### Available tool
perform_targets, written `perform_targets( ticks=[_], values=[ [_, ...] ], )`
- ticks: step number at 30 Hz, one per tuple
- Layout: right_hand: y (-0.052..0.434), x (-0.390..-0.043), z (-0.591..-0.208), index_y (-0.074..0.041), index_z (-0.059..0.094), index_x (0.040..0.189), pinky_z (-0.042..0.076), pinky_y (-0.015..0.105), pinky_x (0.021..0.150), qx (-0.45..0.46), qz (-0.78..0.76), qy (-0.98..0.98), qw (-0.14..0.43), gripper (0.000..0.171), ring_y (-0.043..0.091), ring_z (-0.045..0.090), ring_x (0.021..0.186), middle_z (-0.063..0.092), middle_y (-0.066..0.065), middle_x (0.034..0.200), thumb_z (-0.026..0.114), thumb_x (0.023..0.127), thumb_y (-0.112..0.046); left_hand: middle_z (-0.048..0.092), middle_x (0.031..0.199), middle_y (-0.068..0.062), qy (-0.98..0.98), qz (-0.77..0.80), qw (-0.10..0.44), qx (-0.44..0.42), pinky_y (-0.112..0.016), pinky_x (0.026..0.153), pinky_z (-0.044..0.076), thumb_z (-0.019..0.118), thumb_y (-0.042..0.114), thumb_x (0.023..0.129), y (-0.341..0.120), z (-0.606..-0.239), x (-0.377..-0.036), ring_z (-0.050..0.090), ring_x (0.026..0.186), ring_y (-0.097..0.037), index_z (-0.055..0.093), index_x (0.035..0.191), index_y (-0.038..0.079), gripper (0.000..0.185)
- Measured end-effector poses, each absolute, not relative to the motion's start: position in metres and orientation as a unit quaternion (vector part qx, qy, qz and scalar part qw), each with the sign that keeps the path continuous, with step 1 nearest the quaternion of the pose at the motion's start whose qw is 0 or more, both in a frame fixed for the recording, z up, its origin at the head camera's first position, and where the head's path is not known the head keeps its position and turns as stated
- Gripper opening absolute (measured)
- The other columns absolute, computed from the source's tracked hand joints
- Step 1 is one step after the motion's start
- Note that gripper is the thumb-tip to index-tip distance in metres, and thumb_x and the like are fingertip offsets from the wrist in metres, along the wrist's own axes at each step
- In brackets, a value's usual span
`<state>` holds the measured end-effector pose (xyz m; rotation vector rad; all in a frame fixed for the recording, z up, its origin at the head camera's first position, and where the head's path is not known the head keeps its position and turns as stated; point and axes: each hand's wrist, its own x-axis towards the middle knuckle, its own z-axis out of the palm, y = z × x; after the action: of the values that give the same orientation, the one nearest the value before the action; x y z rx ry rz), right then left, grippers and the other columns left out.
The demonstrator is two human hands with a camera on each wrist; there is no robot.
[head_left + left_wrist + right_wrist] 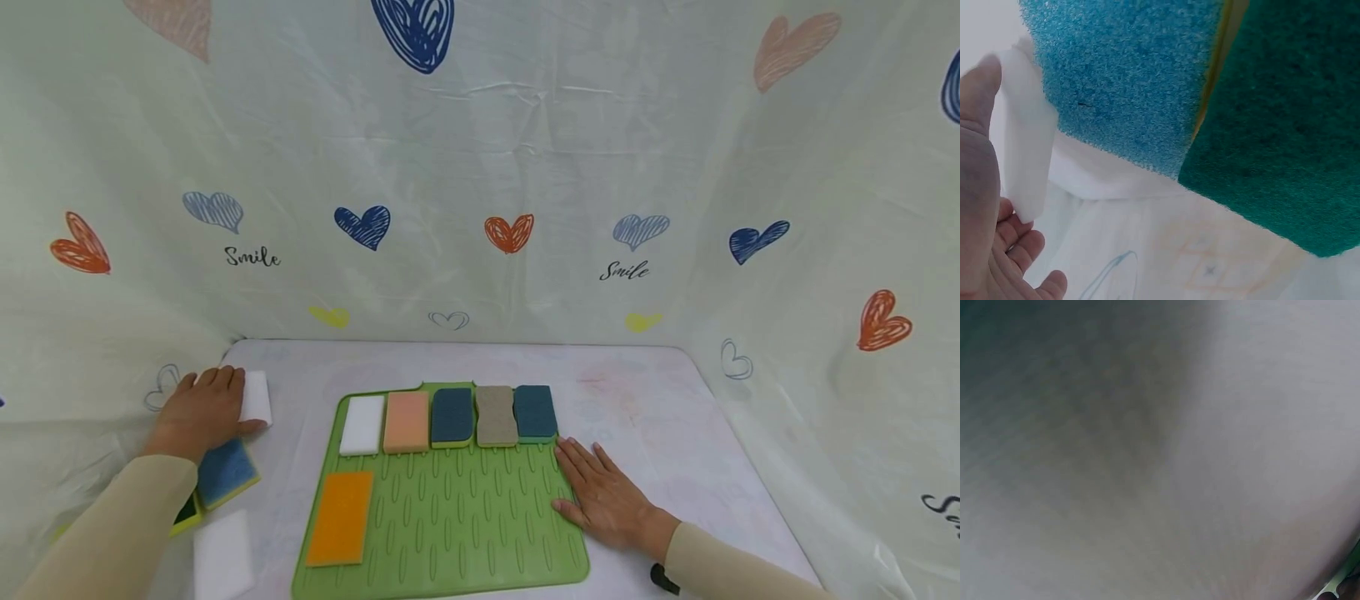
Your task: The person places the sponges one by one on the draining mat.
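Note:
At the left of the table my left hand (198, 412) grips a white sponge (257, 397) between thumb and fingers. The left wrist view has the same white sponge (1025, 137) held along its edges. Just below that hand lie a blue sponge (227, 473) and a dark green scouring sponge (186, 517), partly hidden by the sleeve. My right hand (607, 496) lies flat with fingers spread, resting over the right edge of a green ribbed mat (472, 525). The right wrist view is too blurred to show that hand.
Along the mat's far edge stand a white sponge (362, 425), a peach sponge (406, 422), two dark blue scouring sponges and a grey-beige one (497, 416). An orange sponge (340, 518) lies at the mat's left. Another white block (223, 554) sits left of the mat.

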<state>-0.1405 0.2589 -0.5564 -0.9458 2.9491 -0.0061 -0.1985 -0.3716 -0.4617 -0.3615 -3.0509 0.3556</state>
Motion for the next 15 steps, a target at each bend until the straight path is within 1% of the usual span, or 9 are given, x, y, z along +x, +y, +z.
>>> perform_targets(
  ticks=[3, 6, 9, 13, 15],
  values=[
    [0.2586, -0.1403, -0.5558, -0.003, 0.032, 0.166, 0.027, 0.059, 0.128, -0.305, 0.0, 0.952, 0.022, 0.081, 0.033, 0.028, 0.161, 0.029, 0.013, 0.174, 0.036, 0.11, -0.062, 0.058, 0.127, -0.038, -0.986, 0.113, 0.032, -0.12, -0.071, 0.101, 0.046, 0.091, 0.055, 0.075, -0.3722, -0.4636, -0.1981, 0.055, 0.114, -0.051, 0.048, 0.132, -0.022, 0.105],
    [0.2585, -0.1401, -0.5552, -0.003, 0.032, 0.166, 0.027, 0.059, 0.128, -0.305, 0.002, 0.952, 0.022, 0.081, 0.033, 0.028, 0.161, 0.029, 0.013, 0.173, 0.036, 0.11, -0.062, 0.057, 0.125, -0.038, -0.986, 0.107, 0.037, -0.122, -0.072, 0.1, 0.046, 0.096, 0.049, 0.071, -0.373, -0.4646, -0.1988, 0.055, 0.114, -0.052, 0.047, 0.132, -0.022, 0.106],
    [0.2584, -0.1398, -0.5544, -0.003, 0.032, 0.166, 0.027, 0.06, 0.128, -0.305, 0.002, 0.952, 0.025, 0.081, 0.033, 0.028, 0.161, 0.029, 0.013, 0.174, 0.036, 0.11, -0.062, 0.055, 0.128, -0.039, -0.987, 0.098, 0.038, -0.124, -0.073, 0.101, 0.044, 0.097, 0.044, 0.071, -0.373, -0.4642, -0.1997, 0.054, 0.117, -0.053, 0.045, 0.134, -0.023, 0.105],
    [0.2582, -0.1397, -0.5528, -0.003, 0.031, 0.166, 0.026, 0.06, 0.128, -0.303, 0.001, 0.952, 0.032, 0.081, 0.033, 0.027, 0.161, 0.027, 0.013, 0.174, 0.035, 0.11, -0.062, 0.051, 0.136, -0.041, -0.986, 0.096, 0.038, -0.131, -0.073, 0.104, 0.042, 0.095, 0.042, 0.074, -0.3725, -0.4626, -0.2013, 0.05, 0.123, -0.054, 0.041, 0.139, -0.023, 0.106],
    [0.2582, -0.1398, -0.5522, -0.003, 0.031, 0.166, 0.025, 0.06, 0.128, -0.303, 0.001, 0.953, 0.035, 0.082, 0.033, 0.027, 0.161, 0.027, 0.013, 0.174, 0.034, 0.11, -0.063, 0.05, 0.137, -0.041, -0.986, 0.092, 0.043, -0.133, -0.073, 0.105, 0.041, 0.095, 0.04, 0.075, -0.3718, -0.4614, -0.2019, 0.049, 0.124, -0.055, 0.041, 0.139, -0.023, 0.105]
  ],
)
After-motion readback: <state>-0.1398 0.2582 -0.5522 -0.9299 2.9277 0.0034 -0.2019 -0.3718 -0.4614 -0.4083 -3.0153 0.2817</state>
